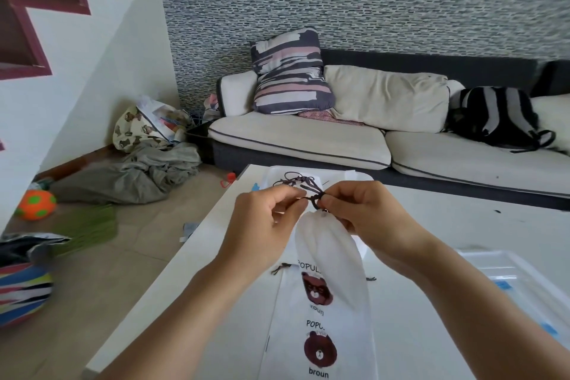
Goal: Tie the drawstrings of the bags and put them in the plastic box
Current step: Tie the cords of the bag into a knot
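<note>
White bag, brown bear print; dark drawstring.

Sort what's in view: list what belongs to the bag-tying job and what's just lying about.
Job:
- held bag, cinched
- its drawstring, pinched by left hand and right hand
- bear bags flat on the table
- plastic box at right

Lying about:
- sofa
- striped pillow
- backpack
- grey cloth
- orange ball

Two bare forearms reach in from the bottom edge over the white table, each ending in a bare hand: left hand, right hand. No sleeves, rings, watch or gloves show; fingernails are short and unpainted.
</note>
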Motion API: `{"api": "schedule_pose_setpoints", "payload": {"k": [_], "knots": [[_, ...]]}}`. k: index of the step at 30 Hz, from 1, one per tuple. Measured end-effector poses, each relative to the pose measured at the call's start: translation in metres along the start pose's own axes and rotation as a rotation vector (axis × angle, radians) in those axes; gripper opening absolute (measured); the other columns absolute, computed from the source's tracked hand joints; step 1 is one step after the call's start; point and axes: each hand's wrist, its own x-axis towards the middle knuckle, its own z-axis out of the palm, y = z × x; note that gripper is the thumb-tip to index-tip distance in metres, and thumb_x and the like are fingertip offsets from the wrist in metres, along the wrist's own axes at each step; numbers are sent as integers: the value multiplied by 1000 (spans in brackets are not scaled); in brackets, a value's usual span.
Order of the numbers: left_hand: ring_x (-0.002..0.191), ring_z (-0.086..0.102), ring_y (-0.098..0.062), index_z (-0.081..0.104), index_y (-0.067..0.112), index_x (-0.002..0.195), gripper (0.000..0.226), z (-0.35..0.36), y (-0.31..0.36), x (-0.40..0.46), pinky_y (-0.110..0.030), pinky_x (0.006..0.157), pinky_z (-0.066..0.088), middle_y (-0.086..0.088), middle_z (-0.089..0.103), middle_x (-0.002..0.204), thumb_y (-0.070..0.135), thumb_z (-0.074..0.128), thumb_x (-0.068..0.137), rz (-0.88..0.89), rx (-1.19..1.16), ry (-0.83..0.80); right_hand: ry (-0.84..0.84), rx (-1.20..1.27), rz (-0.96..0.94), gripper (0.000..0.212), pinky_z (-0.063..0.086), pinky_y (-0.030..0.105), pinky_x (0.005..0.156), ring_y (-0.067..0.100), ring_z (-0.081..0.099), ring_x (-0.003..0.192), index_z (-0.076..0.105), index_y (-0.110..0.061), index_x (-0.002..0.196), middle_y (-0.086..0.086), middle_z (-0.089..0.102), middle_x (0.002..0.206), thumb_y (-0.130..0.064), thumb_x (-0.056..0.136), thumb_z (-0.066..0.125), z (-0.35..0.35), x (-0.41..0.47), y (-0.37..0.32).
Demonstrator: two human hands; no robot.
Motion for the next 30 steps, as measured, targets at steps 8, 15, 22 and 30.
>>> {"api": "schedule_pose_setpoints", "payload": {"k": [8, 15, 22, 30], "knots": [[79, 61, -16, 72, 6, 94, 17, 19, 23, -13, -18, 77, 47, 0, 64, 85, 4, 74, 78, 381, 256, 415, -20, 3, 12, 19, 38, 33, 66, 21, 45, 69, 69, 7, 87, 12, 55, 70, -7, 97, 61, 6, 0, 0], [87, 69, -3, 80, 13, 99, 24, 17, 18, -7, -13, 80, 52, 8, 75, 93, 12, 71, 77, 184, 99, 270, -37, -67, -30, 20, 37, 33, 65, 19, 43, 67, 71, 0, 86, 10, 54, 71, -9, 99, 59, 2, -2, -2], [89, 74, -5, 78, 28, 95, 28, 14, 23, -6, -19, 83, 55, 12, 78, 92, 2, 72, 87, -212, -307, 5, -24, -181, -79, 20, 35, 27, 59, 12, 41, 58, 70, -5, 82, 1, 54, 66, -10, 98, 60, -2, -3, -5], [92, 73, -8, 78, 20, 95, 14, 18, 16, -6, -21, 85, 54, 7, 78, 92, 12, 66, 95, -375, -340, -47, 60, -461, -177, 16, 37, 11, 52, 1, 48, 51, 72, -17, 79, -10, 62, 63, -16, 94, 66, -4, -6, -11]]}}
